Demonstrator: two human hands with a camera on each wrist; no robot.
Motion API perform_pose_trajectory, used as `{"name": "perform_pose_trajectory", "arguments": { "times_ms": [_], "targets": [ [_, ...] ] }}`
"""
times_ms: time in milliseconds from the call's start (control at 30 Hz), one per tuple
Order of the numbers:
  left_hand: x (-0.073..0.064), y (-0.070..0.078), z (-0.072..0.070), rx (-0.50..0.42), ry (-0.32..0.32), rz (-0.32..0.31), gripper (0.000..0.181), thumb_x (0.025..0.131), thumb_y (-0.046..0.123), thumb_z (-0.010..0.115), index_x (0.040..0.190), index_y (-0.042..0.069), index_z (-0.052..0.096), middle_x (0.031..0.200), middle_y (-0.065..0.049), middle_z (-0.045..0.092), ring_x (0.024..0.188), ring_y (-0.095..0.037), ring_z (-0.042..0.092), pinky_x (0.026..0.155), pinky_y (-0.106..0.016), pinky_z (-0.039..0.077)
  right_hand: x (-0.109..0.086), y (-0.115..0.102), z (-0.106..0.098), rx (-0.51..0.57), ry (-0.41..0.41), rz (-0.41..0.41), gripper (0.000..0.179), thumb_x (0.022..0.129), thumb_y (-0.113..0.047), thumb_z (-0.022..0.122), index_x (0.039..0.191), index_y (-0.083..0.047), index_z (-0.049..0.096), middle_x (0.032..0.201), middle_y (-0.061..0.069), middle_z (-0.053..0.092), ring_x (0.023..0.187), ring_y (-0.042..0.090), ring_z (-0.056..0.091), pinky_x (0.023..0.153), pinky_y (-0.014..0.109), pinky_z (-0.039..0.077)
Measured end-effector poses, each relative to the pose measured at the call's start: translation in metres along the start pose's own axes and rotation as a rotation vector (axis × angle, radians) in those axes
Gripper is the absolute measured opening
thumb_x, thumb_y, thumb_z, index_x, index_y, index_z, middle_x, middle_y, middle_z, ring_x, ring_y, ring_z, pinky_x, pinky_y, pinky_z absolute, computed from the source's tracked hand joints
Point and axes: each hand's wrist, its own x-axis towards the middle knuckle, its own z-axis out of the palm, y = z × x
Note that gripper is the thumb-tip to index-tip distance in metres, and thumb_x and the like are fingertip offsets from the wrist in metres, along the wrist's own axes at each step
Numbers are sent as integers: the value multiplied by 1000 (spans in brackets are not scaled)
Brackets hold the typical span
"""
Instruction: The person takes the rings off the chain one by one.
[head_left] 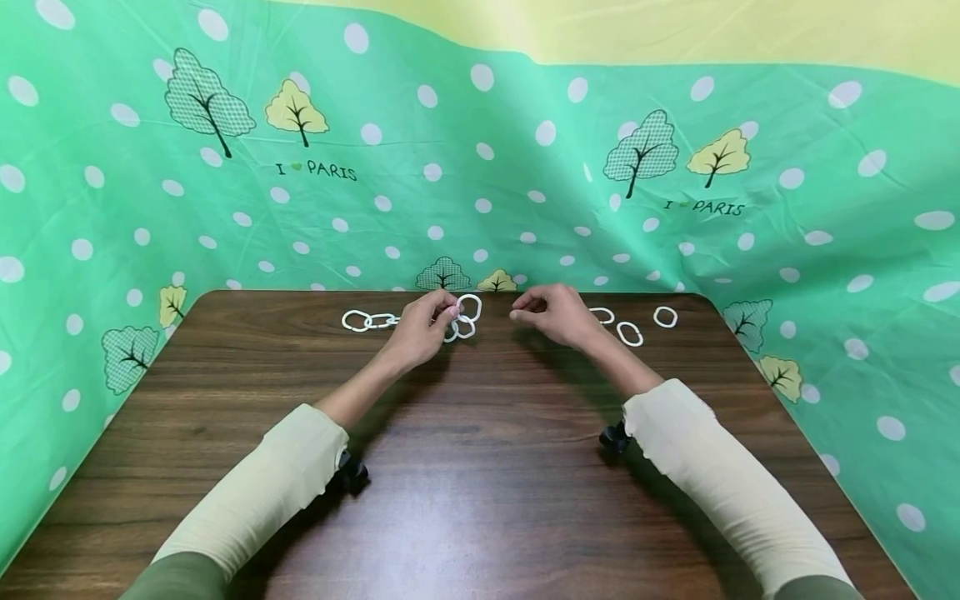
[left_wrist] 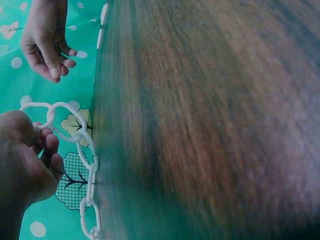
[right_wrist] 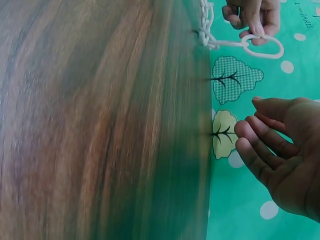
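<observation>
Near the far edge of the table, my left hand (head_left: 422, 332) pinches a white oval link (head_left: 469, 307) between thumb and fingers. That link is joined to a chain of several white links (head_left: 382, 321), which trails down to the table and off to the left behind the hand. In the left wrist view the chain (left_wrist: 91, 185) hangs from the pinched link. My right hand (head_left: 558, 313) is a short way to the right of it, fingers relaxed and slightly bent. Nothing lies between its thumb and fingers (right_wrist: 250, 130) in the right wrist view.
Right of the right hand lie loose white links: one partly hidden by the hand (head_left: 602, 315), an oval one (head_left: 630, 334) and another farther right (head_left: 665, 317). A green dotted cloth (head_left: 480, 167) hangs right behind the dark wooden table (head_left: 480, 467).
</observation>
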Motion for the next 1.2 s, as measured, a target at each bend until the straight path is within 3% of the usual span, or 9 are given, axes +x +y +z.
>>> {"name": "perform_pose_trajectory", "arguments": {
  "times_ms": [533, 967, 1200],
  "targets": [
    [1, 2, 3, -4, -5, -8, 16, 115, 11, 64, 123, 2, 74, 117, -16, 79, 103, -26, 69, 94, -38, 54, 7, -24, 13, 101, -49, -110, 23, 105, -22, 83, 123, -7, 85, 111, 11, 86, 106, 28, 79, 98, 45, 63],
    [2, 1, 6, -17, -14, -10, 19, 115, 11, 64, 125, -1, 74, 119, -18, 79, 106, -28, 71, 97, -40, 55, 13, -29, 24, 111, 9, -134, 21, 108, -21, 79, 119, -4, 85, 107, 13, 85, 102, 28, 76, 91, 37, 58],
    [0, 0, 5, -19, -3, -10, 21, 116, 13, 64, 125, -2, 74, 116, -14, 79, 105, -27, 71, 97, -40, 55, 12, -32, 24, 181, -6, -129, 19, 108, -19, 79, 117, -3, 84, 104, 15, 85, 96, 32, 81, 83, 35, 64]
  ]
}}
